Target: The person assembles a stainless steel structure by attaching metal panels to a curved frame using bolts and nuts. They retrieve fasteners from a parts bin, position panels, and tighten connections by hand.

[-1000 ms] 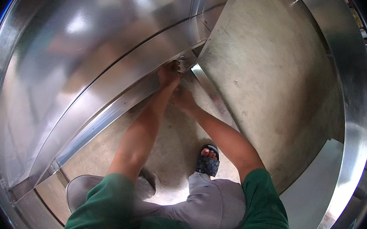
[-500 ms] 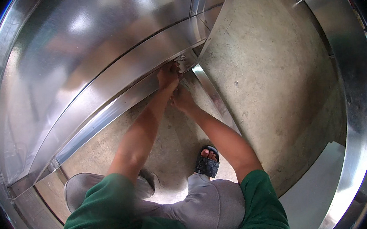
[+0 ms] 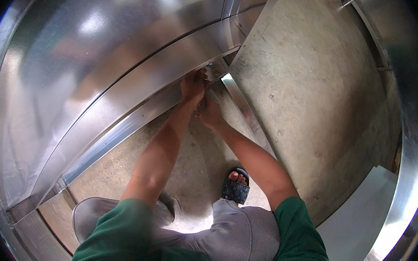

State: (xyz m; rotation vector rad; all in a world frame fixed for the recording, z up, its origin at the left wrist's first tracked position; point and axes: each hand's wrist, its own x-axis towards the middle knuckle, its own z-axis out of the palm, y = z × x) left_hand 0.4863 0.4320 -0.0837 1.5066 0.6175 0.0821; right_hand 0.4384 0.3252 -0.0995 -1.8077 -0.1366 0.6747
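Both arms reach forward to the inner corner of a shiny metal frame. My left hand is closed, its fingers curled right at a small corner plate where two metal rails meet. Just below and to its right, my right hand is closed too, its fingertips tucked under the left wrist. Whatever small thing either hand grips is hidden by the fingers. A long metal rail runs down and left from the corner; a second bright rail runs down and right, beside my right forearm.
A large shiny metal panel rises along the left. Concrete floor lies on the right, beyond the rail. A pale flat sheet rests at the lower right, near a curved-looking metal edge. My sandalled foot stands between the rails.
The view has shifted slightly, so the frame appears a little to the right. My hands stay at the corner with almost the same grip; the left fingers have moved slightly.
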